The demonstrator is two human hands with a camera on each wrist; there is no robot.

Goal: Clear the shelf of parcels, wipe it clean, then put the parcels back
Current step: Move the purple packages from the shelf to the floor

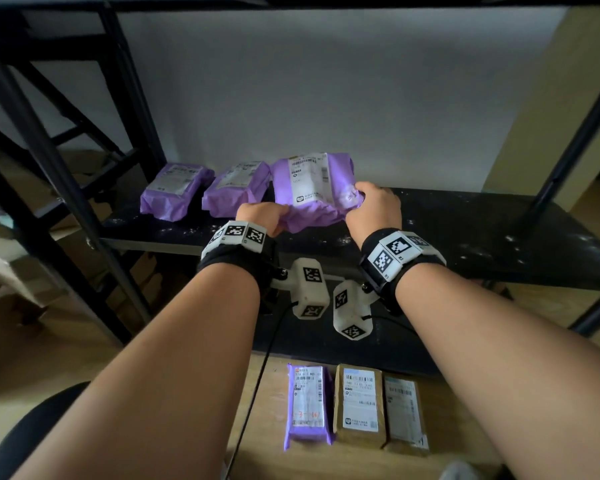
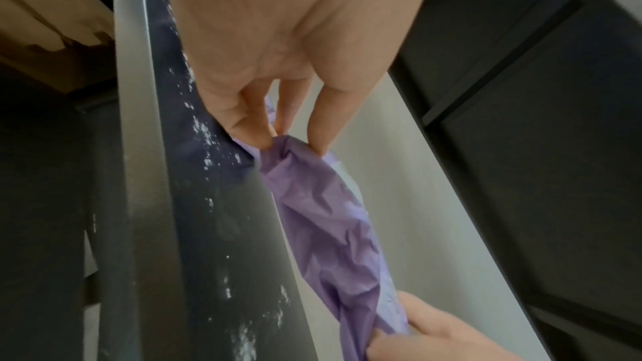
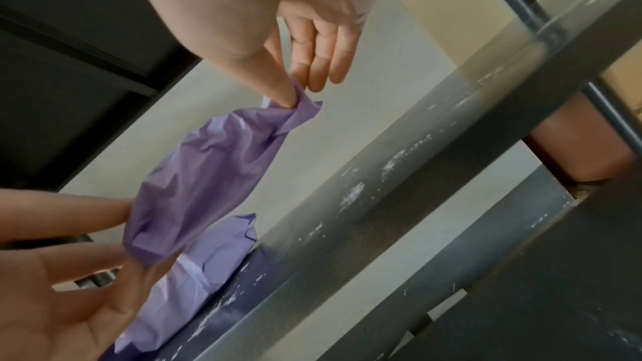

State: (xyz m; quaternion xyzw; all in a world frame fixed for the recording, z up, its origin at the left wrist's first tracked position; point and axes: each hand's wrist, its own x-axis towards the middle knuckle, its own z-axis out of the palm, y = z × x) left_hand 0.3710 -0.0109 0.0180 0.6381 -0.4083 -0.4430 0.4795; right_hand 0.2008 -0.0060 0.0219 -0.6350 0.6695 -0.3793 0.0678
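Note:
A crumpled purple parcel with a white label hangs just above the black shelf, held by both hands. My left hand pinches its near left corner. My right hand pinches its near right corner. In the left wrist view, thumb and fingers of the left hand nip the purple parcel. In the right wrist view, the right hand grips the bag's corner. Two more purple parcels lie on the shelf to the left.
White dust speckles the shelf top and its front edge. On the wooden floor below lie a purple parcel and two brown boxes. Black shelf posts stand on both sides.

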